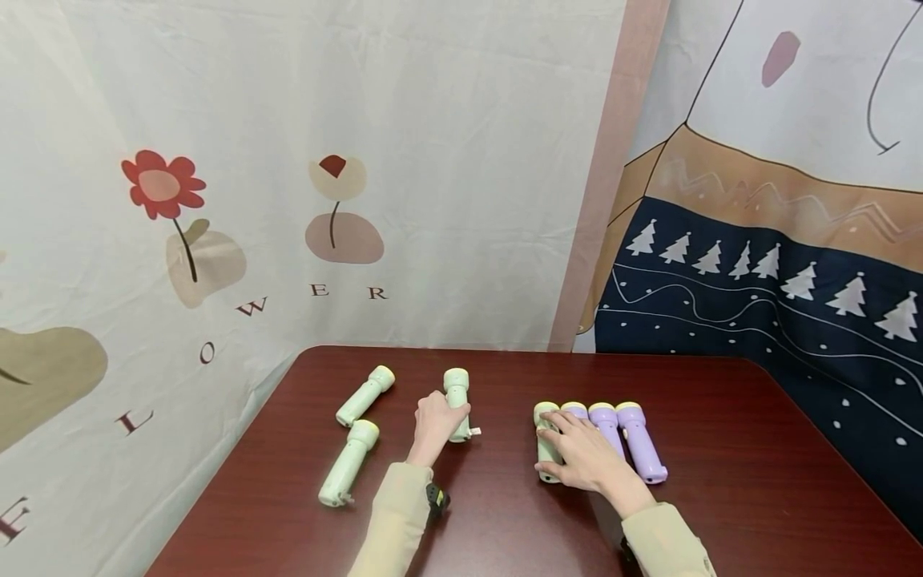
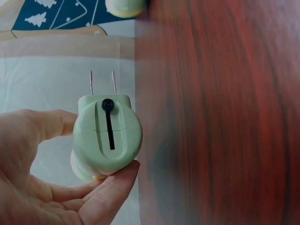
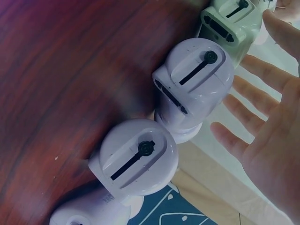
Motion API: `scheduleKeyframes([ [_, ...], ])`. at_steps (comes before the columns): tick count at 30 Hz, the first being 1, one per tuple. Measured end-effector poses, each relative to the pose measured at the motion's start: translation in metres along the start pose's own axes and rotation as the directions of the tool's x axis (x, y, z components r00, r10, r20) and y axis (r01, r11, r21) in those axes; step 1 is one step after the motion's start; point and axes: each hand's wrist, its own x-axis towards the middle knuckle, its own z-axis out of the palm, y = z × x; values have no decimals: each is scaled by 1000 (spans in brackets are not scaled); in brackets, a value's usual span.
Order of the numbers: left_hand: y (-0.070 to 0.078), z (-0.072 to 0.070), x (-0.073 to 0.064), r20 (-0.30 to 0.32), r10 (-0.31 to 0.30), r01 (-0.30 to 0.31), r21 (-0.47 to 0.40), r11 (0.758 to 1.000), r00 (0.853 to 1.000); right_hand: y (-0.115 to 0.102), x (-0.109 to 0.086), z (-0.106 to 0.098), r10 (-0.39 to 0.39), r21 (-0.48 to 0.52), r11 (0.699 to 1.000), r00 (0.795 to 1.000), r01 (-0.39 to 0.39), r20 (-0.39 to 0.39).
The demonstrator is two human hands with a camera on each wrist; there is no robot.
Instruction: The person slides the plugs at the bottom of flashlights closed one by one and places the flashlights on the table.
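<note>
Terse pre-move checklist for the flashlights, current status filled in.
1. Left hand grips the held green flashlight: ok.
2. Its prongs folded in: not ok, both stick out.
3. Right hand clear of the row: cannot tell; fingers spread, contact unclear.
4. Row-end green flashlight alongside the purple flashlights: ok.
5. Two loose green flashlights in the row: not ok, both lie apart on the table's left.

Smooth plastic flashlights (image 2: 102,136), glossy table (image 1: 757,457)
</note>
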Motion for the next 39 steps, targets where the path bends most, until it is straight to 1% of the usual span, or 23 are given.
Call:
scheduleKeyframes([
  [4, 5, 3, -7, -9, 18, -18, -29, 999, 1000, -1, 1, 1, -2, -5, 1000, 1000, 1, -17],
  [9, 14, 6, -15, -19, 50, -51, -49, 997, 999, -3, 3, 2, -1, -32, 999, 997, -2, -72],
  [13, 21, 8, -20, -12, 66, -66, -63, 996, 998, -8, 4, 2, 36, -22, 999, 992, -39, -124],
  [18, 31, 13, -27, 0, 74, -74, -88, 993, 997, -14, 6, 1, 93, 1, 996, 982, -94, -166],
  [24, 40, 17, -35, 20, 68, -65, -136, 989, 997, -22, 9, -1, 111, 25, 994, 977, -108, -184],
  [30, 48, 20, -40, 29, 77, -72, -163, 984, 997, -28, 13, 0, 126, 28, 992, 973, -123, -195],
  [35, 51, 21, -43, 15, 114, -110, -156, 982, 993, -31, 15, 3, 114, 12, 993, 970, -114, -216],
  [38, 52, 22, -44, 12, 123, -120, -149, 982, 992, -32, 16, 3, 123, 6, 992, 970, -124, -208],
  [39, 52, 22, -44, 16, 119, -116, -150, 982, 993, -33, 16, 3, 129, 5, 991, 971, -130, -203],
])
